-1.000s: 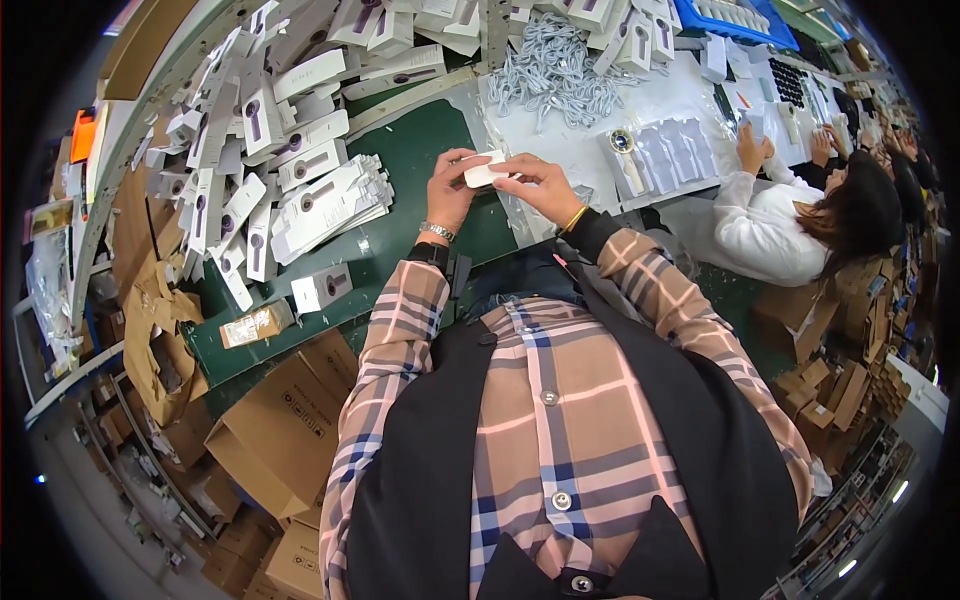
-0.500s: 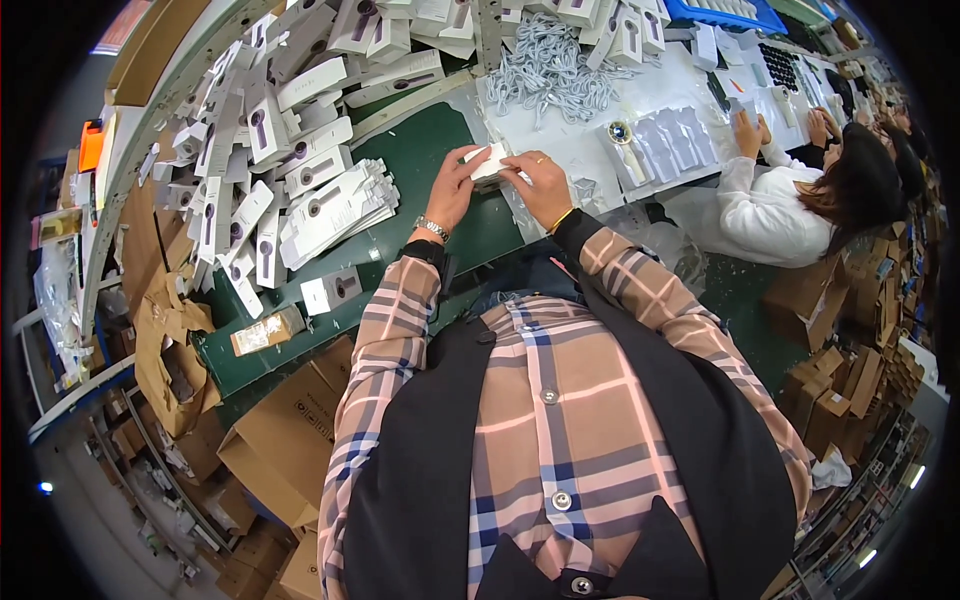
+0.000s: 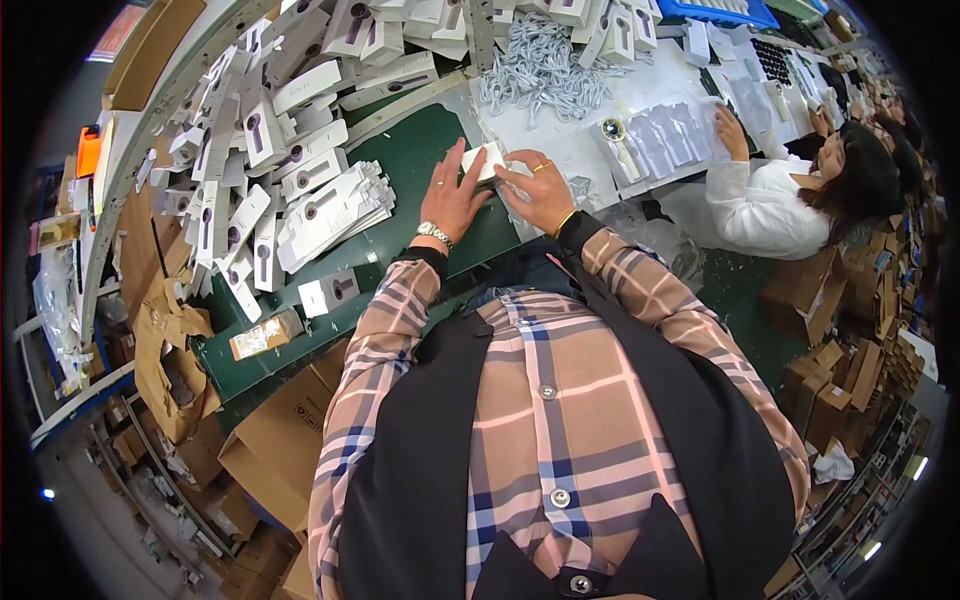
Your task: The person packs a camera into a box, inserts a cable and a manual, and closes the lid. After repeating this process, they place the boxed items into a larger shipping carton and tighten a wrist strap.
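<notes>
A small white carton stands at the seam between the green and white worktops, in front of me. My right hand grips its right side, thumb and fingers bent around the near corner. On the carton's left is my left hand, its fingers stretched and spread, one fingertip resting against the carton. What the carton holds, if anything, is hidden. Flat-lying white cartons with a purple picture are stacked to the left of my left hand.
A heap of white cartons covers the left and back. Behind my hands lie tangled grey cables. Right of them is a clear plastic tray with a white device. A co-worker in white sits at the right. An open cardboard box stands below left.
My left hand's fingers have straightened and spread from their bent hold on the carton. My right hand has stayed at the carton. The co-worker's near hand has moved slightly left.
</notes>
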`<state>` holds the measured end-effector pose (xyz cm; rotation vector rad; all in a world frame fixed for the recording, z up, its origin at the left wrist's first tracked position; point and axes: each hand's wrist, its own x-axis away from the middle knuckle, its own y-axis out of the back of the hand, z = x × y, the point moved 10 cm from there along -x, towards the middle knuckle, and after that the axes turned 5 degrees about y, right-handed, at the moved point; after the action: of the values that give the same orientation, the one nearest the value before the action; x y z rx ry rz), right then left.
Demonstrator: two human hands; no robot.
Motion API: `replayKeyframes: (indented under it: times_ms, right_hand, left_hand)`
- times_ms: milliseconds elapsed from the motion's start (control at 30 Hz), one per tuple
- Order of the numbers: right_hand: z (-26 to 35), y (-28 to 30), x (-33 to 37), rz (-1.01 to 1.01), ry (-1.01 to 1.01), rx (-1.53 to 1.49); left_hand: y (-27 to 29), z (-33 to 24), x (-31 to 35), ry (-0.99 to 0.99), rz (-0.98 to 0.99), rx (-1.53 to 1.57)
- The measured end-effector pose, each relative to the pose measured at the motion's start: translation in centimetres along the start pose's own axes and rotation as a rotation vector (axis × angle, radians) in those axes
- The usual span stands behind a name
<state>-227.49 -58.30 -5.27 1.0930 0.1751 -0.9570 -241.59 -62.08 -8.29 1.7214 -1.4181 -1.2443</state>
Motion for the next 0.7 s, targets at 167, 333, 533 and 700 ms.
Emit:
replayKeyframes:
  times_ms: [167, 333, 533, 700]
  right_hand:
    - [-3.3, -2.3, 0.3, -0.07, -0.222, -0.375]
    - [-4.7, -3.8, 0.6, -0.039, -0.258, -0.421]
    - [-5.4, -4.6, 1.2, -0.015, -0.334, -0.62]
    - [-4.5, -4.0, 1.7, -0.03, -0.304, -0.649]
  left_hand:
    - [-2.8, 2.3, -0.4, 0.128, 0.103, 0.341]
    - [-3.0, 2.1, -0.3, 0.191, 0.112, 0.482]
    - [-3.1, 2.4, -0.4, 0.143, 0.14, 0.566]
    - [-1.9, 1.5, -0.8, 0.096, 0.149, 0.445]
